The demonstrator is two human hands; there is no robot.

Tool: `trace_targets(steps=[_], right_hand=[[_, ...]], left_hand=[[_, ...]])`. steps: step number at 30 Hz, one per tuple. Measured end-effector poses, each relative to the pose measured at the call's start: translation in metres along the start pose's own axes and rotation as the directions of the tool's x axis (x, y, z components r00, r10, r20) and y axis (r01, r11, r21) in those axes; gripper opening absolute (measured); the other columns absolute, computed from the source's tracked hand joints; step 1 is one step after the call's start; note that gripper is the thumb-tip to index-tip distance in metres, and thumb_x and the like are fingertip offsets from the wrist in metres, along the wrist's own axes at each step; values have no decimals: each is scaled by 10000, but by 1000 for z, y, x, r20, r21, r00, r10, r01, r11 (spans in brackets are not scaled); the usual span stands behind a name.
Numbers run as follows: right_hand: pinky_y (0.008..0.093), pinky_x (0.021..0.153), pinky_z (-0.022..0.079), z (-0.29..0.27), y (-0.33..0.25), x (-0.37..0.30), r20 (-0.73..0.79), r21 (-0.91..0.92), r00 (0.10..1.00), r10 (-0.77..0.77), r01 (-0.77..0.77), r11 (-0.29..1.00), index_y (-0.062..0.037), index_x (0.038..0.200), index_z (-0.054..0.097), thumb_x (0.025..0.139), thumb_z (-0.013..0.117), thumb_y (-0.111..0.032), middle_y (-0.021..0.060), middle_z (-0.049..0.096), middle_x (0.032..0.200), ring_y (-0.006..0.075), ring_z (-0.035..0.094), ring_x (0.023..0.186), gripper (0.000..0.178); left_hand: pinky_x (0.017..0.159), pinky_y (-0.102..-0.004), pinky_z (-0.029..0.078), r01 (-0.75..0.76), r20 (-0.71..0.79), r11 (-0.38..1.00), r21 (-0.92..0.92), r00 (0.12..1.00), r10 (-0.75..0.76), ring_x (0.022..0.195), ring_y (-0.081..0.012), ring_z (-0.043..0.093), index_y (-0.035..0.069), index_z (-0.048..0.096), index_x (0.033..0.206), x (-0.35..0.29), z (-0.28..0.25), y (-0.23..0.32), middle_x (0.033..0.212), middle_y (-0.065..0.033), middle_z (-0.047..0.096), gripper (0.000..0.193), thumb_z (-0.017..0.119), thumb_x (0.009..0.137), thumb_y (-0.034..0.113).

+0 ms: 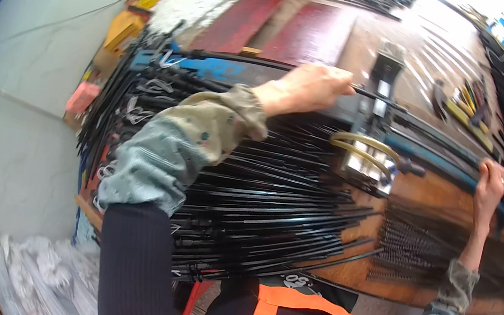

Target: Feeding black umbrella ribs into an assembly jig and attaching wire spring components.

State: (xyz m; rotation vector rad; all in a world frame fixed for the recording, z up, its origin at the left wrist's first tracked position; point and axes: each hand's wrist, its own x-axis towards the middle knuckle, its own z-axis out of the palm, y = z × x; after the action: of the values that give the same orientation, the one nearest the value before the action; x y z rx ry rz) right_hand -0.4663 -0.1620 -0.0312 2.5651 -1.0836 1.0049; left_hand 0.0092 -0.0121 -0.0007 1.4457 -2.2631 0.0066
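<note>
My left hand (pixel 315 88) is closed round a long thin black rod (pixel 371 95), held roughly level across the far part of the table. The rod lies over a metal fixture (pixel 370 155) with a dark upright part and yellowish tubes. Off to the right, my right hand (pixel 491 183) has its fingers pinched together beside the right end of a dark bar (pixel 441 138). What those fingers hold is too small and blurred to tell. A large heap of black rods (pixel 266 194) lies below my left hand, several with white straps at their left ends.
Thin dark coiled-looking strips (pixel 445 249) cover the wooden tabletop (pixel 347 269) at the near right. Two dark red boards (pixel 311 33) and a white pile (pixel 195 2) lie at the back. Hand tools (pixel 473 109) sit at the far right. Whitish plastic bags (pixel 36 274) are at the lower left.
</note>
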Motion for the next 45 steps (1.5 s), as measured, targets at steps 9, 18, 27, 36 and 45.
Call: trace_targets(steps=[9, 18, 27, 36, 45], right_hand=[[348, 903, 347, -8, -141, -8, 64, 105, 990, -122, 115, 988, -79, 1183, 688, 871, 702, -154, 25, 722, 976, 192, 630, 1033, 321], [358, 769, 383, 12, -179, -18, 82, 264, 993, -86, 62, 962, -75, 1118, 653, 860, 717, -194, 46, 664, 839, 219, 623, 882, 292], [364, 875, 517, 29, -164, -4, 475, 658, 878, 61, -400, 638, -2, 1105, 633, 865, 723, -166, 138, 680, 1016, 247, 660, 983, 304], [400, 762, 474, 37, -168, -61, 471, 486, 879, -75, -187, 854, -24, 919, 677, 815, 753, -169, 136, 617, 892, 314, 609, 865, 194], [368, 732, 472, 18, -190, -35, 435, 483, 895, -95, -143, 864, 13, 969, 711, 818, 743, -92, 106, 638, 827, 257, 601, 783, 186]], left_hand=[[613, -492, 515, 227, -39, 957, 179, 974, -223, 743, -382, 671, 102, 579, 931, 3, 10, 16, 777, -159, 677, 217, 533, 988, 306], [644, -502, 519, 271, 12, 934, 232, 959, -282, 779, -394, 672, 143, 621, 1048, 2, 11, 17, 804, -173, 688, 202, 520, 995, 311], [572, -470, 480, 121, -163, 954, 274, 984, -78, 721, -370, 654, 108, 610, 978, -2, 25, 3, 756, -150, 657, 180, 541, 994, 273], [672, -399, 490, -76, -221, 917, 392, 960, 174, 784, -245, 645, 161, 627, 955, -51, -16, -92, 839, -37, 653, 101, 644, 913, 251], [755, -373, 427, -7, 191, 990, 139, 981, -20, 796, -220, 564, 136, 634, 783, -139, -22, 60, 788, -20, 558, 175, 713, 847, 278]])
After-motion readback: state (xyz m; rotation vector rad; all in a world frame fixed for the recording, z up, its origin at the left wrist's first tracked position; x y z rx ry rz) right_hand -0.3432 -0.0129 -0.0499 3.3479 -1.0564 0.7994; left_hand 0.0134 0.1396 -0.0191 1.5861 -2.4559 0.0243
